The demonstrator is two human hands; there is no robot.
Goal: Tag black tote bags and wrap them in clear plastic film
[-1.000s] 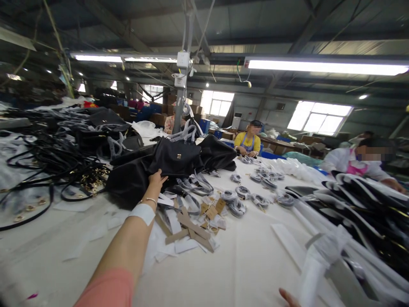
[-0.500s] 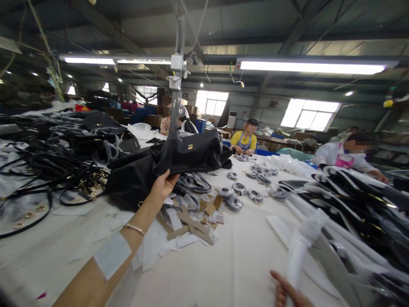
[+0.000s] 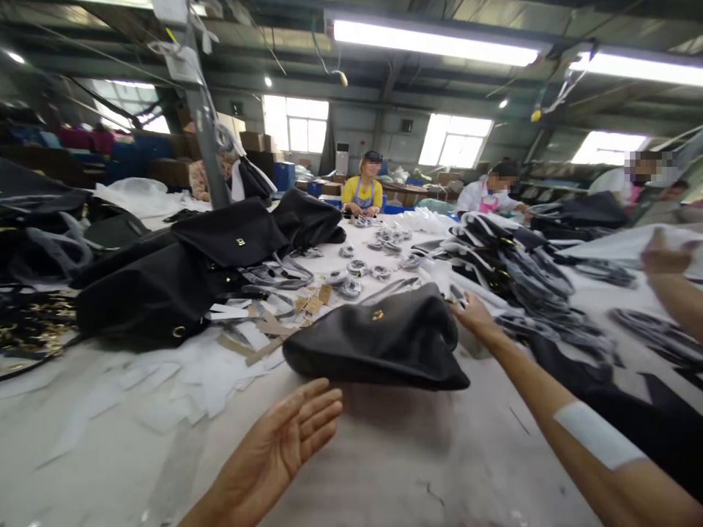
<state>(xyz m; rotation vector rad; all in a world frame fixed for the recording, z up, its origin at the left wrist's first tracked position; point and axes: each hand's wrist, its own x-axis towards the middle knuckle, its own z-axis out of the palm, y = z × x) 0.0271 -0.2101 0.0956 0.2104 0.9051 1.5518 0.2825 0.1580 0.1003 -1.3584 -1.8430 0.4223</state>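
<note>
In front of me a black handbag (image 3: 378,340) with a small gold clasp hangs tilted just above the table. My right hand (image 3: 475,318) grips it at its right side, fingers partly hidden behind it. Below the bag's left end is my left hand (image 3: 294,439), fingers stretched out, palm turned up and inward, holding nothing. Left of the bag lie more black handbags (image 3: 148,293), one with its flap facing up. Cardboard tags (image 3: 313,301) and paper strips are scattered beside them.
Coiled wrapped straps (image 3: 356,267) lie mid-table. Black bag pieces (image 3: 499,256) are stacked at right. Another person's hand (image 3: 667,252) reaches in at far right. A metal post (image 3: 209,139) rises at back left. Co-workers (image 3: 362,192) sit across the table.
The view has swung right. My left hand has let go of the handbag at left and is now open. My right hand now holds another black handbag in front of me.
</note>
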